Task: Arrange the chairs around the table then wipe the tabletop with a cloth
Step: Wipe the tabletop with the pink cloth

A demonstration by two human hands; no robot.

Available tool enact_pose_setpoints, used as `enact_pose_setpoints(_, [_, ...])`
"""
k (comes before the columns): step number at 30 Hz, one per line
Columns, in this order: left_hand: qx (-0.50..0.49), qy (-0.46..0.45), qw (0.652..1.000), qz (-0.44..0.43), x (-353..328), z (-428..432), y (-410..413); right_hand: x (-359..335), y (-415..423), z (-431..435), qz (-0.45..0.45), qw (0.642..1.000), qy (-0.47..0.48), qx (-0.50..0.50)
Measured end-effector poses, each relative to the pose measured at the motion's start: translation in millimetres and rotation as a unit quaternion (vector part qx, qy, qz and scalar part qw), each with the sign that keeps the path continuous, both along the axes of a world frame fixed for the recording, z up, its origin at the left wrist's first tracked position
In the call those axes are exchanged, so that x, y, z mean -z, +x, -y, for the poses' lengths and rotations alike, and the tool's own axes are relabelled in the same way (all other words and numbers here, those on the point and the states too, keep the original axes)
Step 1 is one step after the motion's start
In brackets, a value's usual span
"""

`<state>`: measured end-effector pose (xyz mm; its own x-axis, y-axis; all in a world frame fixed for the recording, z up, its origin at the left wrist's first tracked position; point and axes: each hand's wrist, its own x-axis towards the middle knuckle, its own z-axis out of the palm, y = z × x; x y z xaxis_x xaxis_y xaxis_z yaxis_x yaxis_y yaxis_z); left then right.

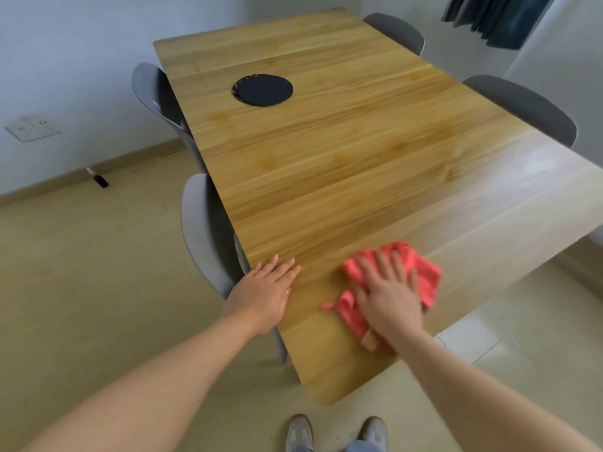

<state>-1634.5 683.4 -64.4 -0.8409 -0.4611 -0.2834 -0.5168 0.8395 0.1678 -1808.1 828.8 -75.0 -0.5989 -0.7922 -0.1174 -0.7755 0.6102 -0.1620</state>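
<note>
A long wooden table (326, 151) fills the middle of the view. My right hand (390, 291) lies flat with spread fingers on a crumpled pink cloth (421, 265) near the table's near end, pressing it onto the wood. My left hand (266, 288) rests flat on the table's left edge, fingers straight. Grey chairs are tucked in: two on the left side (153, 93) (202, 230) and two on the right side (396, 31) (528, 106).
A stack of dark round mats (262, 90) sits on the far part of the tabletop. A small dark object (98, 178) lies on the floor by the left wall. My shoes (336, 433) stand at the table's near end. Dark curtains (496, 17) hang at the top right.
</note>
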Motion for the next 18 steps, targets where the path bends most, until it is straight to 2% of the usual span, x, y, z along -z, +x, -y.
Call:
enact_pose_setpoints(2, [-0.003, -0.015, 1.0, -0.004, 3, -1, 2, -5, -9, 7, 0.029, 0.992, -0.003, 0.12])
enact_pose_setpoints(3, [-0.006, -0.022, 1.0, -0.006, 4, 0, 3, -6, 3, 13, 0.03, 0.99, -0.008, 0.136])
enact_pose_setpoints(4, [-0.01, -0.028, 1.0, -0.009, 6, -1, 2, -5, 22, 17, 0.022, 0.993, -0.003, 0.113])
enact_pose_setpoints(6, [-0.025, -0.056, 0.998, -0.013, 8, -3, 2, 4, 66, 17, -0.008, 0.999, -0.04, -0.022])
enact_pose_setpoints(8, [-0.057, -0.073, 0.995, -0.023, 6, -6, -10, 9, 81, 10, -0.018, 0.989, -0.047, -0.137])
enact_pose_setpoints(10, [-0.102, -0.076, 0.992, -0.027, 4, -3, -22, 8, 53, 11, -0.022, 0.988, -0.032, -0.152])
enact_pose_setpoints(12, [-0.158, -0.037, 0.987, -0.016, 9, 5, -37, 6, 6, 11, -0.037, 0.996, -0.009, -0.077])
enact_pose_setpoints(15, [-0.208, -0.037, 0.977, -0.007, 15, 17, -55, 1, -52, 19, 0.007, 0.995, -0.002, 0.099])
enact_pose_setpoints(18, [-0.223, -0.067, 0.972, -0.022, 24, 23, -62, -2, -49, 41, 0.031, 0.982, -0.012, 0.187])
